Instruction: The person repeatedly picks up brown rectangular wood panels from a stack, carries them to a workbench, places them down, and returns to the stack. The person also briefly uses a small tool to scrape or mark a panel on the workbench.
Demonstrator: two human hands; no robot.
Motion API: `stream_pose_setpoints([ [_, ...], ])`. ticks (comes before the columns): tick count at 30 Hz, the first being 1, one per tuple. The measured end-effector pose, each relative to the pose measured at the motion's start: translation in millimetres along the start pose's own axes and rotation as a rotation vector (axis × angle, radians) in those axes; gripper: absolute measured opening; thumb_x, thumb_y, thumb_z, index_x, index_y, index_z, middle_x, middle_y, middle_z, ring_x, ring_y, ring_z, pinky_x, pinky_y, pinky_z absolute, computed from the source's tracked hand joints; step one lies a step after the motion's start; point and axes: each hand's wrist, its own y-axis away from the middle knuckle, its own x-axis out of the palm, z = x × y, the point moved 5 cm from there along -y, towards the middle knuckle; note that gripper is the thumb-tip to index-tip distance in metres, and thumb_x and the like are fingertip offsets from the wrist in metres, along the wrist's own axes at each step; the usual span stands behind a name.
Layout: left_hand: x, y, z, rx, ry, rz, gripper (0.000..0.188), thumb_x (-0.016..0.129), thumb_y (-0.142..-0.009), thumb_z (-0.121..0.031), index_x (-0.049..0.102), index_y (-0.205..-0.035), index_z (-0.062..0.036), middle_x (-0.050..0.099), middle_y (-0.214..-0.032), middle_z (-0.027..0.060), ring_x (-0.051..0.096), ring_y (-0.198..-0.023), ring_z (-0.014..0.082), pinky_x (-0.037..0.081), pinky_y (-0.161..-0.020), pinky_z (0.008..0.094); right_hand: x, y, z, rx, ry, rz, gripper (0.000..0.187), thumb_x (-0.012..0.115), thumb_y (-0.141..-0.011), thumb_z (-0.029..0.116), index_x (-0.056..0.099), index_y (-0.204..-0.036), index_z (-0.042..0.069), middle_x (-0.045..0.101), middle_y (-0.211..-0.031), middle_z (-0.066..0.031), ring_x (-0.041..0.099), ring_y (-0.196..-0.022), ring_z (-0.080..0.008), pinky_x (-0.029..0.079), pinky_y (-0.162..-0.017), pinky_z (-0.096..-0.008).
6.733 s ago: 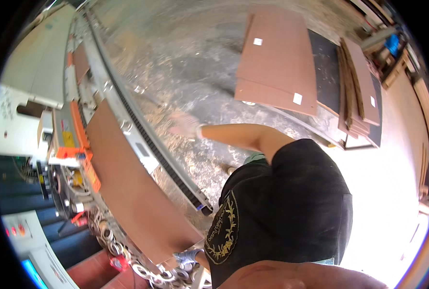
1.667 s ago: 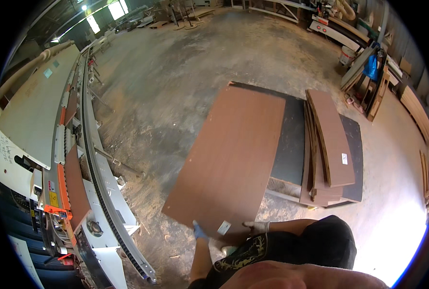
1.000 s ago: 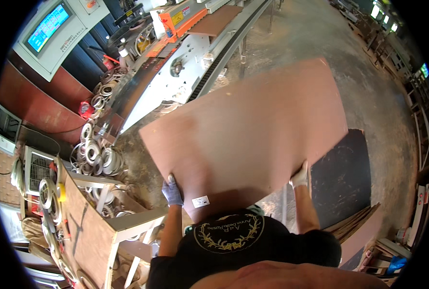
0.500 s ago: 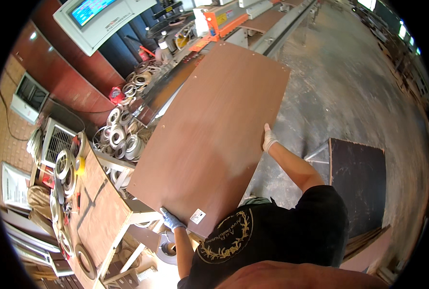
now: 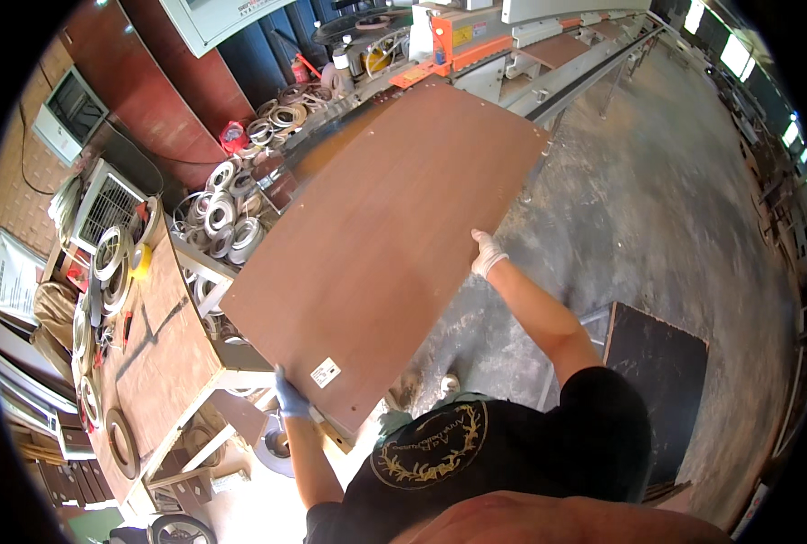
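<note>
A large brown wooden panel [image 5: 394, 236] slopes away in front of me, with small round marks near its edges and a white label [image 5: 325, 372] close to its near end. My left hand [image 5: 291, 395], in a blue-grey glove, grips the near edge beside that label; most of its fingers are hidden under the board. In a pale glove, my right hand [image 5: 487, 253] clasps the right long edge, thumb on top and fingers out of sight below. The far end of the panel reaches the edge of a long machine with an orange guard [image 5: 476, 56].
Left of the panel stands a wooden workbench [image 5: 163, 363] with rolls of edging tape [image 5: 113, 254]. More coiled rolls [image 5: 222, 213] are heaped behind it. A dark board [image 5: 657, 381] lies at right above the concrete floor [image 5: 639, 208]. A machine rail [image 5: 594, 72] runs far right.
The panel has swung slightly clockwise, its near end shifting left with both my hands still on it. The view has also shifted, showing more of the machine at the far right.
</note>
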Motion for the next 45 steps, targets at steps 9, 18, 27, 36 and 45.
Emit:
stream_pose_setpoints([
  [9, -11, -43, -26, -0.071, -0.214, -0.175, 0.038, 0.059, -0.081, -0.032, 0.057, -0.108, -0.0071, 0.063, -0.099, 0.0110, 0.060, -0.089, 0.0277, 0.048, -0.085, 0.0431, 40, -77, -16, -0.049, -0.068, -0.003, 0.034, 0.052, -0.088, 0.019, 0.044, -0.120, 0.011, 0.053, -0.118, -0.0083, 0.053, -0.105, -0.0261, 0.044, -0.087, -0.0514],
  [18, -9, -142, -109, -0.073, -0.340, -0.237, 0.039, 0.053, -0.085, -0.038, 0.057, -0.108, -0.0065, 0.063, -0.100, 0.0106, 0.060, -0.090, 0.0284, 0.047, -0.085, 0.0422, 86, -105, -38, -0.306, 0.338, -0.534, 0.059, 0.064, -0.072, 0.018, 0.034, -0.120, 0.000, 0.049, -0.120, -0.0212, 0.052, -0.105, -0.0322, 0.040, -0.091, -0.0404],
  [27, -18, -146, -101, -0.211, -0.308, -0.271, 0.055, 0.041, -0.085, -0.051, 0.052, -0.119, -0.0088, 0.057, -0.114, 0.0098, 0.055, -0.100, 0.0302, 0.044, -0.088, 0.0451, 104, -61, -27, -0.336, 0.262, -0.670, 0.054, 0.063, -0.071, 0.014, 0.041, -0.118, 0.000, 0.053, -0.114, -0.0182, 0.053, -0.104, -0.0268, 0.041, -0.088, -0.0381],
  [36, 60, -156, -72, -0.420, -0.204, -0.145, 0.046, 0.045, -0.084, -0.051, 0.058, -0.112, -0.0158, 0.059, -0.111, 0.0036, 0.056, -0.099, 0.0261, 0.043, -0.089, 0.0445, 117, -124, 33, -0.210, 0.540, -0.553, 0.046, 0.049, -0.081, 0.031, 0.051, -0.117, 0.002, 0.057, -0.114, -0.0146, 0.055, -0.104, -0.0270, 0.044, -0.084, -0.0402],
  [45, 118, -203, -33, -0.244, -0.367, -0.151, 0.058, 0.044, -0.083, -0.054, 0.049, -0.124, -0.0129, 0.050, -0.126, 0.0078, 0.049, -0.111, 0.0255, 0.038, -0.096, 0.0446, 84, -30, -39, -0.513, 0.473, 0.117, 0.051, 0.050, -0.084, 0.039, 0.049, -0.116, -0.001, 0.056, -0.105, -0.0151, 0.056, -0.095, -0.0236, 0.050, -0.071, -0.0371],
])
